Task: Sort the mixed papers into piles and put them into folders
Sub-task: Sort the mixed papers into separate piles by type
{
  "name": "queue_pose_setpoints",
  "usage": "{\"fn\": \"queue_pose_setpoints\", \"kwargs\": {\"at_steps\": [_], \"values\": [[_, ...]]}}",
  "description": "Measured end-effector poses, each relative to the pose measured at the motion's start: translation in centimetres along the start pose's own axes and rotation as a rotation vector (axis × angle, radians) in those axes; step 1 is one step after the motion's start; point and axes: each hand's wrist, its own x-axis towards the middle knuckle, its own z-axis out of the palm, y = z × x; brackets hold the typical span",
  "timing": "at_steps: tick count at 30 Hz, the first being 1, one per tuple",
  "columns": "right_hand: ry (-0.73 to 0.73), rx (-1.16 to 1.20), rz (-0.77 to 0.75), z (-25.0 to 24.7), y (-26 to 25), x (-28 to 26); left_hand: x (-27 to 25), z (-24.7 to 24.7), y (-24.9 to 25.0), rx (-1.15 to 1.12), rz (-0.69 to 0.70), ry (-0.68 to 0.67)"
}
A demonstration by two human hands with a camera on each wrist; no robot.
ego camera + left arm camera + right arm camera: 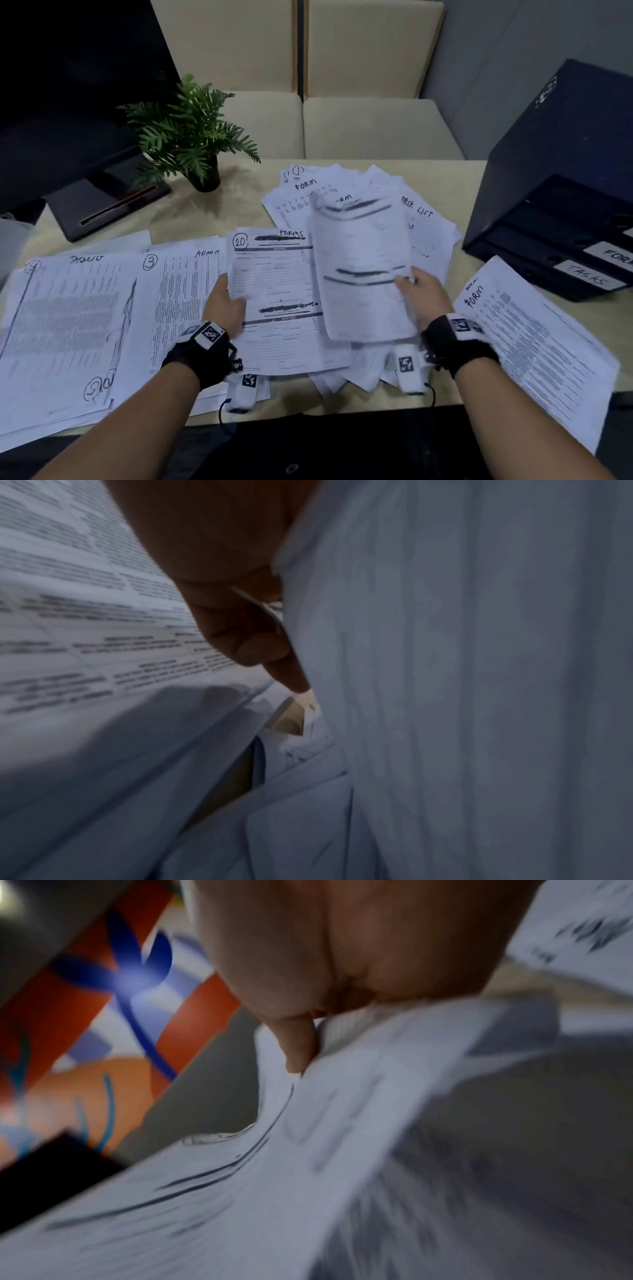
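Reaches forward with both bare forearms, roughly side by side. Wears a left wrist strap (202, 349) and a right wrist strap (455, 339), both black. Grips with the left hand (224, 305) the left edge of a form sheet (274, 291), thumb laid on top, a curled finger (240, 631) against the paper in the left wrist view. Pinches with the right hand (423, 294) the lower right side of a lifted sheet (363, 267), thumb on its front face, one fingertip (299, 1047) pressed into the paper. Holds the hands apart, palms turned inward
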Motion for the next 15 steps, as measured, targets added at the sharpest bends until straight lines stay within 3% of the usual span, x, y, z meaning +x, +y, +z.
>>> {"fn": "queue_pose_setpoints", "kwargs": {"at_steps": [3,7,11,15], "values": [[-0.185,-0.086,-0.006,3.7,-0.1,-2.1,-0.4,0.6,-0.1,0.013,0.000,-0.040],[-0.259,-0.117,0.012,6.9,-0.5,-4.6,-1.3,1.2,0.3,-0.039,-0.014,-0.112],[-0.240,-0.134,0.007,7.3,-0.9,-5.9,-1.9,1.3,0.7,0.007,0.087,-0.140],[-0.066,-0.030,0.100,5.5,-0.9,-7.1,-2.7,0.3,2.5,-0.123,0.203,-0.264]]}}
